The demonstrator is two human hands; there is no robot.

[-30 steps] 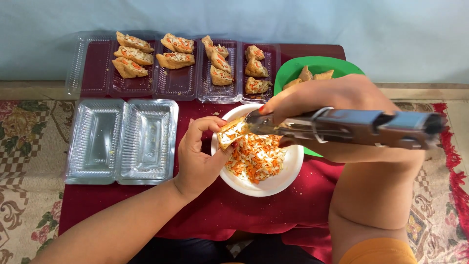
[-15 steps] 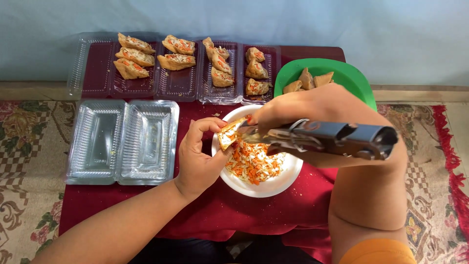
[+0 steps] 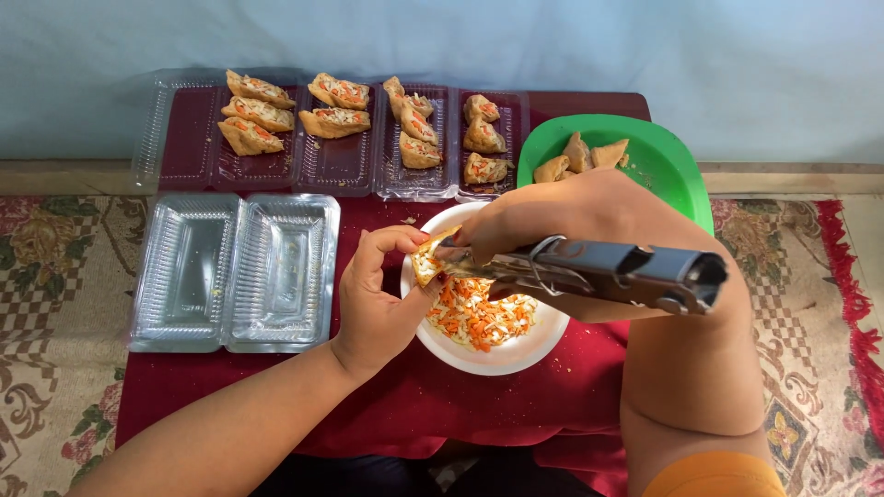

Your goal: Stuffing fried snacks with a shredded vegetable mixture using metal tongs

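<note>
Left hand (image 3: 378,299) has its grip clamped on a tofu pocket (image 3: 426,264) at the rim of the white bowl (image 3: 488,354) of shredded filling. Right hand (image 3: 571,221) grips metal tongs (image 3: 589,271) (tips at the pocket's opening). An empty clear tray (image 3: 235,271) lies beside it on the bench.

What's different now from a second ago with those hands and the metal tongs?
The right hand has swung the metal tongs lower, their handle end dropping, with the tips kept at the fried pocket. The left hand still holds that pocket over the white bowl. Trays and green plate lie unchanged.
</note>
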